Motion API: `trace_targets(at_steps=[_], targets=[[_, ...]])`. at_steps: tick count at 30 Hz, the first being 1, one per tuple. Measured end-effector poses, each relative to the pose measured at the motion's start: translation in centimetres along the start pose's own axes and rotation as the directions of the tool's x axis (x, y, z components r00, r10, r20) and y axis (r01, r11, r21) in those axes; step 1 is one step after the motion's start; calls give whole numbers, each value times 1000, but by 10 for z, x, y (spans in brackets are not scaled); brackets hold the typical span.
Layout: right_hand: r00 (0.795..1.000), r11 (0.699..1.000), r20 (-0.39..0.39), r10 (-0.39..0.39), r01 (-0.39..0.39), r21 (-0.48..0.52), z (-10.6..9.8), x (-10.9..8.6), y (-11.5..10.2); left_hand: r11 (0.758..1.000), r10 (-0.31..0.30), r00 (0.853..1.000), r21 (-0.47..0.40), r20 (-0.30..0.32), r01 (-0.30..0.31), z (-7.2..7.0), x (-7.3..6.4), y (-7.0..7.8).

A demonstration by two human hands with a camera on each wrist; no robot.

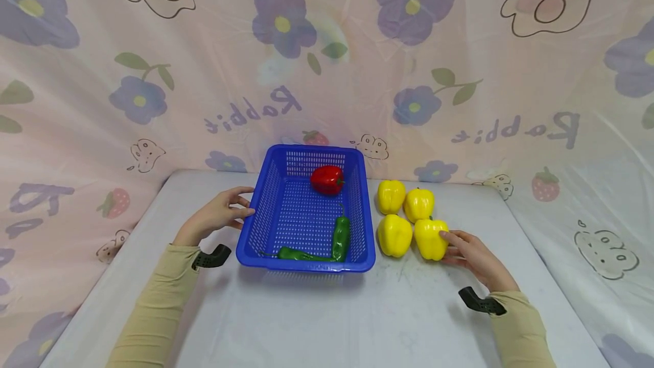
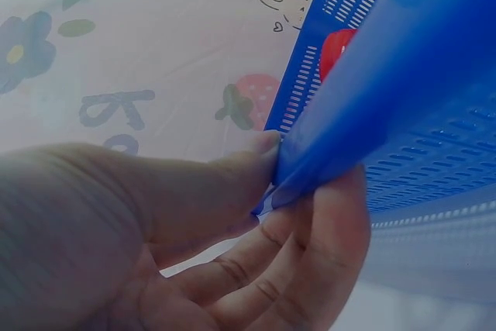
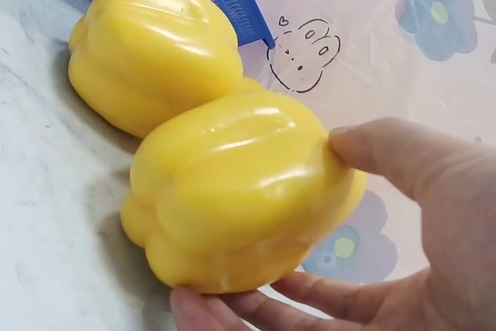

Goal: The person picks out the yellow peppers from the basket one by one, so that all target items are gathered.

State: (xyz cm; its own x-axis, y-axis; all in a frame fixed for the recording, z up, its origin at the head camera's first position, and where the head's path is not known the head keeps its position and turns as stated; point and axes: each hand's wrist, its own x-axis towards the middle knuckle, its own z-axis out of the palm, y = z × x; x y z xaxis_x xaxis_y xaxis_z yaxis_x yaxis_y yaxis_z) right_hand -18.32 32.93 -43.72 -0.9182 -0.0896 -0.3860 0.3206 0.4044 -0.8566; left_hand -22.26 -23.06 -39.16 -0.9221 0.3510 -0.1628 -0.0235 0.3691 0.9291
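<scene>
My left hand (image 1: 221, 213) holds the left rim of a blue plastic basket (image 1: 259, 209), thumb on the outer side and fingers under the edge in the left wrist view. Inside the basket lie a red bell pepper (image 1: 327, 179) toward the back and two long green peppers (image 1: 340, 238) near the front right. My right hand (image 1: 472, 254) grips the front-right yellow bell pepper (image 3: 240, 184) between thumb and fingertips. Beside it sits another yellow bell pepper (image 1: 394, 235), with two more yellow bell peppers (image 1: 391, 196) just behind.
Basket and peppers stand on a white tabletop (image 1: 317, 322). A patterned cloth (image 1: 327, 72) with flowers and rabbits hangs behind the table and along its sides. Each wrist carries a black camera mount (image 1: 212, 256).
</scene>
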Motion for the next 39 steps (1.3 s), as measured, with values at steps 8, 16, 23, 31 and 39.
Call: trace_targets(at_steps=[8, 16, 23, 31, 39], targets=[[1000, 1000, 7, 7, -7, 15, -1, 1, 0, 1000, 2, 1000, -2, 2, -2, 0, 0, 1], [999, 999, 24, 27, -27, 34, -1, 4, 1, 1000, -2, 1000, -4, 4, 2, -1, 0, 0], [998, 997, 56, 25, -29, 74, -2, 6, 2, 1000, 2, 1000, -3, 9, -2, -1, 0, 0], [998, 997, 42, 38, -41, 68, -3, 9, 3, 1000, -7, 1000, 7, 2, 7, -1, 2, 1], [998, 997, 43, 37, -40, 71, -2, 11, 3, 1000, -13, 1000, 12, 2, 13, -1, 1, 2]])
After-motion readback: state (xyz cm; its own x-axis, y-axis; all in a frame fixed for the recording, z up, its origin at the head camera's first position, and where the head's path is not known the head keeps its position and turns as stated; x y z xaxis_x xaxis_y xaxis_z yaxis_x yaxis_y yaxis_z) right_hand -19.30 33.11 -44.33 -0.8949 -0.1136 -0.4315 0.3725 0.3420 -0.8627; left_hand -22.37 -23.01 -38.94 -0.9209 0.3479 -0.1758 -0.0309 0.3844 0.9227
